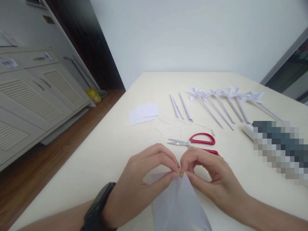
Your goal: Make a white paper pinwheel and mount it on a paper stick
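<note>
Paper sheet (179, 205): white, folded up into a peak, lying at the near edge of the table (101, 154), between the two wrists. Its tip stands just under the fingertips.

Left hand (144, 183) pinches the tip of the paper between thumb and forefinger; black watch (97, 208) on the wrist. Right hand (211, 179) pinches the same tip from the other side, fingertips of both hands touching. Both grasps are tight and small, other fingers curled clear.

Judgement on doing this well: keep both pinches right at the tip so the layers stay aligned; press the crease rather than pull, since thin paper will likely tear or skew if the hands draw apart. Wrists resting on the table should steady the work.

Around: red-handled scissors (194, 141) just beyond the hands, blades pointing left, partly hidden by the right hand. Farther off, three rolled paper sticks (180, 107); to their right a row of finished paper pinwheels (226, 96) on sticks. Small white paper pieces (143, 114) lie far left. Thin paper trimmings (179, 126) are scattered between sticks and scissors. A blurred patch at right hides whatever is there.
</note>
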Tool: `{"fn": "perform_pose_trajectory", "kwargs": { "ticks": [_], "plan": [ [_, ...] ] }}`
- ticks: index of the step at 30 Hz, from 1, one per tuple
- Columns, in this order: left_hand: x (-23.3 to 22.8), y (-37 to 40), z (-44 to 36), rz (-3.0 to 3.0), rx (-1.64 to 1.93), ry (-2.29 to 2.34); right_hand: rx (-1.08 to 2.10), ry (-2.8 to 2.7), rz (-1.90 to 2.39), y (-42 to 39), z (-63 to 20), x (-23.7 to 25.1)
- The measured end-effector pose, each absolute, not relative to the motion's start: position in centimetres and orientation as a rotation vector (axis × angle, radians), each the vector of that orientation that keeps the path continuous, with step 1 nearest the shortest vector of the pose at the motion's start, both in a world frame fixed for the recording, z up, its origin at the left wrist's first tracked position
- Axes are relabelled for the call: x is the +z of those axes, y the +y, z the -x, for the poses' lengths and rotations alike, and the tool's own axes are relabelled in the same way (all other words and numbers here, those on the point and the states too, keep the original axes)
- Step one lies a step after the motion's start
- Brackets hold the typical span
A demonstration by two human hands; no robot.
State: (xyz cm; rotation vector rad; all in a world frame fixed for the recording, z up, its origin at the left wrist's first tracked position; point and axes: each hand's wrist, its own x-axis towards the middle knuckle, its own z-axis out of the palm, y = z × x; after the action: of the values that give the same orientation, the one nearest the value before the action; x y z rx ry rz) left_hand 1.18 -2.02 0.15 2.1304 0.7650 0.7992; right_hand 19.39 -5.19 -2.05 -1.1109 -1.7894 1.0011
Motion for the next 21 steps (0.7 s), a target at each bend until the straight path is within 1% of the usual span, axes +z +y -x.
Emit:
{"fn": "perform_pose_trajectory", "kwargs": {
  "ticks": [12, 21],
  "plan": [
    [-0.3, -0.9, -1.3, -2.030, 0.642, 0.845, 1.020, -1.785, 1.265, -4.8, -19.0, -2.2],
    [-0.1, -0.4, -1.2, -1.996, 0.577, 0.857, 0.910, -1.838, 1.314, -4.5, -19.0, -2.3]
  ]
}}
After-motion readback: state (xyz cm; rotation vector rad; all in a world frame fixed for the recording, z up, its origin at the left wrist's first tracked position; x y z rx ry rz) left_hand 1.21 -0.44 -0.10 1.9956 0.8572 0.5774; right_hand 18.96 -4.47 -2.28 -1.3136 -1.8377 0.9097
